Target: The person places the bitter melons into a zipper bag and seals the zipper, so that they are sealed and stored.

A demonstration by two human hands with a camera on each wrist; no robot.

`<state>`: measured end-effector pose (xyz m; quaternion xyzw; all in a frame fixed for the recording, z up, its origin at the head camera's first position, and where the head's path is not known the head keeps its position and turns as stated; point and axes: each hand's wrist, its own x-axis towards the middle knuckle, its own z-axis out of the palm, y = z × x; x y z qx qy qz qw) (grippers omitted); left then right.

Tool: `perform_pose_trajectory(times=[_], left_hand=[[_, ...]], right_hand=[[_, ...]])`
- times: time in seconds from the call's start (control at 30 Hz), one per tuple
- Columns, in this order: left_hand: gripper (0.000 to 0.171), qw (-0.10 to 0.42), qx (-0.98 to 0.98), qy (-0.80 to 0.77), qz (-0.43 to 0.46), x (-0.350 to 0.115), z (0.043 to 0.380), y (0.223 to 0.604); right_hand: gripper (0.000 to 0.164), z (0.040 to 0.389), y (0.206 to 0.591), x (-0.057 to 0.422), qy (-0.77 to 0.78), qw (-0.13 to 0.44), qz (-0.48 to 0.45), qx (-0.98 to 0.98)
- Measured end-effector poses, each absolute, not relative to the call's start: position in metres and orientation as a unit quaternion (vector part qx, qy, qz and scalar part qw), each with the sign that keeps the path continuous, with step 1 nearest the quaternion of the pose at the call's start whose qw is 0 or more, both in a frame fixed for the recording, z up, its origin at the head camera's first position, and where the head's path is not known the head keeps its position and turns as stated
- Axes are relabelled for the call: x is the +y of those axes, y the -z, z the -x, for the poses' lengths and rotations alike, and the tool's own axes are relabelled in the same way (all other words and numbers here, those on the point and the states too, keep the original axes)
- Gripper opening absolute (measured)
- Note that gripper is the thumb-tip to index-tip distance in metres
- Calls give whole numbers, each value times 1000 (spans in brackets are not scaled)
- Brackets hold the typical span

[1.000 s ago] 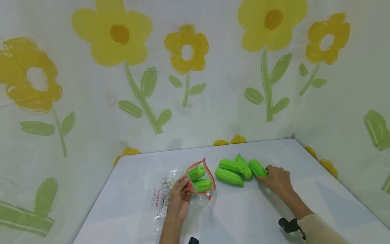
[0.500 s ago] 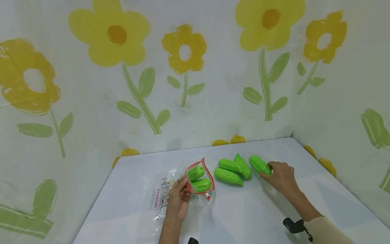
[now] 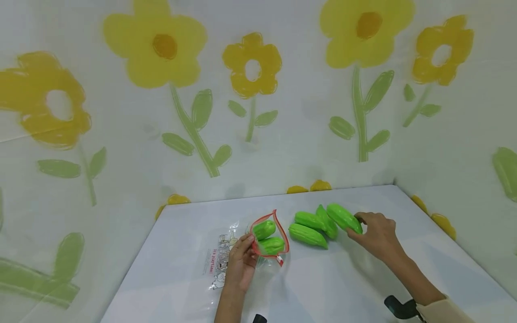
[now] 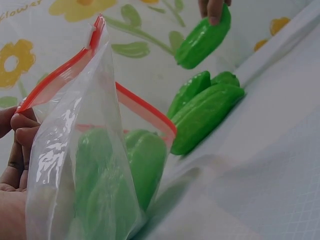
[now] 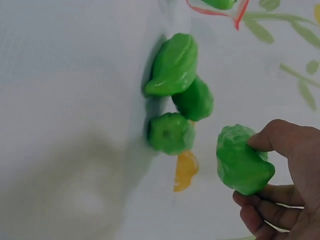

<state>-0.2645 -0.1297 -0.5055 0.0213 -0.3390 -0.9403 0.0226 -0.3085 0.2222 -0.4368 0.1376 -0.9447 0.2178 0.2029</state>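
My left hand [image 3: 241, 264] pinches the red rim of a clear zip bag [image 4: 55, 165], whose mouth stands open with a white slider on it. Inside the bag, two green ridged bitter gourds [image 3: 271, 246] show through the plastic. Between thumb and fingers, my right hand [image 3: 378, 235] grips one end of another bitter gourd [image 3: 343, 217], raised off the table; the right wrist view has this gourd [image 5: 242, 160] close up. Just left of it, several more bitter gourds [image 3: 308, 236] lie together on the table to the right of the bag.
The bag's lower part, with printed cartoon animals [image 3: 221, 260], spreads over the white table [image 3: 161, 251] to the left. A cloth backdrop with yellow flowers [image 3: 252, 69] rises behind the table. A black wrist device [image 3: 400, 307] sits at my right sleeve.
My right hand has lifted the bitter gourd off the table beside the others, drawing slightly right and up. The left hand keeps holding the bag in about the same place.
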Motion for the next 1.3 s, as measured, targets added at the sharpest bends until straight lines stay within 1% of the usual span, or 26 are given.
perform_pose_trajectory(times=[0.2,0.37,0.63,0.83,1.1,1.3], left_hand=[[6,17,-335,942,-29,-128,265,505],[9,19,-338,941,-24,-128,264,504],[11,18,-340,940,-13,-131,264,505],[14,22,-337,941,-14,-133,261,504],[12,23,-340,940,-9,-136,260,504],[10,23,-343,939,-16,-140,258,502]], right_hand=[[36,299,429,212,-226,200,-166,-939],[35,294,423,200,-238,196,-200,-930],[43,287,415,178,-268,171,-259,-912],[39,286,415,162,-268,170,-309,-896],[40,288,413,139,-264,141,-328,-896],[38,286,414,124,-274,133,-337,-891]])
